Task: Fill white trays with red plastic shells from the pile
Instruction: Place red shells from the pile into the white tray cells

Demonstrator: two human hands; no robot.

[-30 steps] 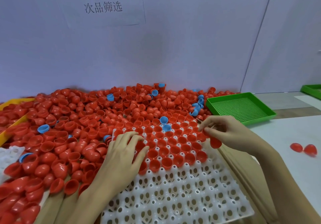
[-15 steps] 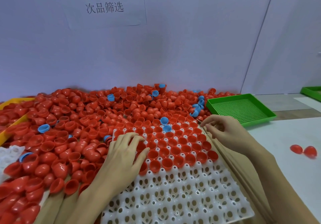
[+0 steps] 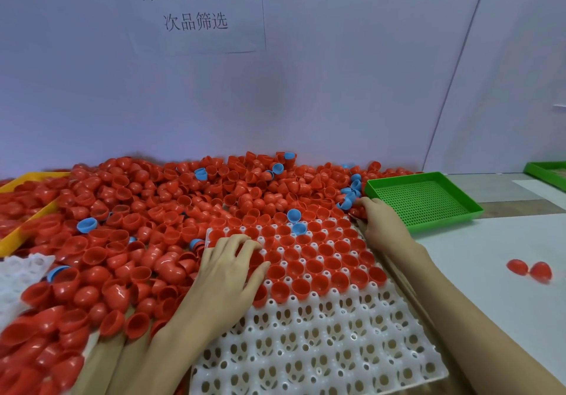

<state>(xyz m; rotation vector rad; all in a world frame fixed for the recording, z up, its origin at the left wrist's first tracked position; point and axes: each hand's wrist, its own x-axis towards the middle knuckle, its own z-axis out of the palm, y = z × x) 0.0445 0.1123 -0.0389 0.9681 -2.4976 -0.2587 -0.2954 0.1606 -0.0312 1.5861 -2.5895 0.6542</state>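
Where the pale wall meets the table, we see a yellow tray [image 3: 29,207] at far left and the red shells [image 3: 147,235] heaped against it. Our left hand [image 3: 228,275] lies spread, fingers relaxed, on the white tray [image 3: 321,355], whose far rows hold shells. Our right hand [image 3: 381,224] reaches into the pile's edge; its grip we cannot tell. Beyond sits a green tray [image 3: 424,201].

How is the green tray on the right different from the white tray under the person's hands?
The green tray is a flat, rimmed pan with a floor of fine holes; the white tray is a grid of cup-shaped pockets. The green tray holds no shells, while the white tray's far rows hold red shells. Both are plastic and lie flat on the table.
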